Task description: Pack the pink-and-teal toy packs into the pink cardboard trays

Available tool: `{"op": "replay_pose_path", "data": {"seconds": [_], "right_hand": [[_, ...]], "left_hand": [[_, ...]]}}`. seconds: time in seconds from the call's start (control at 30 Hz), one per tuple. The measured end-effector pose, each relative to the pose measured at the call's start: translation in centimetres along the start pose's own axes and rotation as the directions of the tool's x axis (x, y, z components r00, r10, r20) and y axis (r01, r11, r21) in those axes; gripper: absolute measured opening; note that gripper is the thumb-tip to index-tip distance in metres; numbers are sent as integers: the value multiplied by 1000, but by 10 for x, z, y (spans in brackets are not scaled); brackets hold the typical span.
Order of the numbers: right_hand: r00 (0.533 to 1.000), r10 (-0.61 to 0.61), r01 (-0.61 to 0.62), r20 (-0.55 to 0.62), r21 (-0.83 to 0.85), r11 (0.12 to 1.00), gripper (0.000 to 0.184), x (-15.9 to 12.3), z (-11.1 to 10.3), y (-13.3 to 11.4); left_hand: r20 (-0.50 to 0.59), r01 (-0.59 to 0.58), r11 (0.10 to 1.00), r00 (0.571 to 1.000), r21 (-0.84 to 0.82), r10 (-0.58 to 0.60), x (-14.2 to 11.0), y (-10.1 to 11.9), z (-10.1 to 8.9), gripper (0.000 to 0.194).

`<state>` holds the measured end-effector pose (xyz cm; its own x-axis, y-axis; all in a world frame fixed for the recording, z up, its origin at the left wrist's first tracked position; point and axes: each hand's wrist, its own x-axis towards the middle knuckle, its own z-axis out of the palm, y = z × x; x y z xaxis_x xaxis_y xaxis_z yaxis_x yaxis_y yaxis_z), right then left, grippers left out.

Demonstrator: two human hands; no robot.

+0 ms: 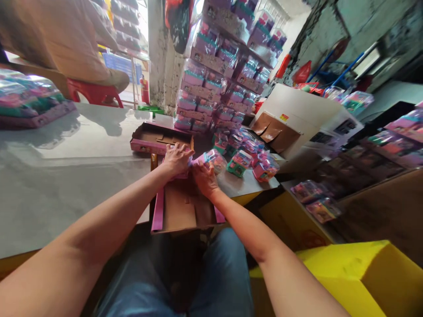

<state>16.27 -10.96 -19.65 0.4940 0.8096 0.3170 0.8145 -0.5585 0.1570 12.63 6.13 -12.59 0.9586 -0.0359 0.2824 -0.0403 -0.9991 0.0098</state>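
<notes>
An open cardboard display tray (180, 207) with pink sides lies in front of me at the table's edge, its brown inside showing. At its far end my left hand (178, 159) presses down with curved fingers on a clear-and-purple toy pack, mostly hidden under the palm. Beside it, my right hand (205, 178) grips a clear plastic toy pack (214, 161) with pink and colourful parts, tilted over the tray's right far corner. Just beyond my left hand sits a second pink-edged tray (148, 146), its brown inside visible.
Loose toy packs (239, 163) cluster on the table (99, 185) to the right. Behind them rises a tall stack of wrapped filled trays (205, 83). A white machine (280, 119) stands at right, a yellow box (343, 264) lower right. A person (66, 39) sits far left near wrapped trays (33, 99).
</notes>
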Motion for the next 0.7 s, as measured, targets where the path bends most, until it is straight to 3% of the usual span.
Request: {"op": "replay_pose_path", "data": {"seconds": [0.13,0.47,0.7], "right_hand": [[985,-111,103,134,66,992,50,-2,12,-5],[953,-274,257,127,135,957,49,-12,14,21],[947,-262,246,187,105,964,45,-11,10,5]], "left_hand": [[5,-1,1000,1000,-10,1,-1,-3,0,64],[-4,-8,1000,1000,-11,8,-3,-1,0,55],[17,-6,1000,1000,-17,6,-2,0,0,53]]}}
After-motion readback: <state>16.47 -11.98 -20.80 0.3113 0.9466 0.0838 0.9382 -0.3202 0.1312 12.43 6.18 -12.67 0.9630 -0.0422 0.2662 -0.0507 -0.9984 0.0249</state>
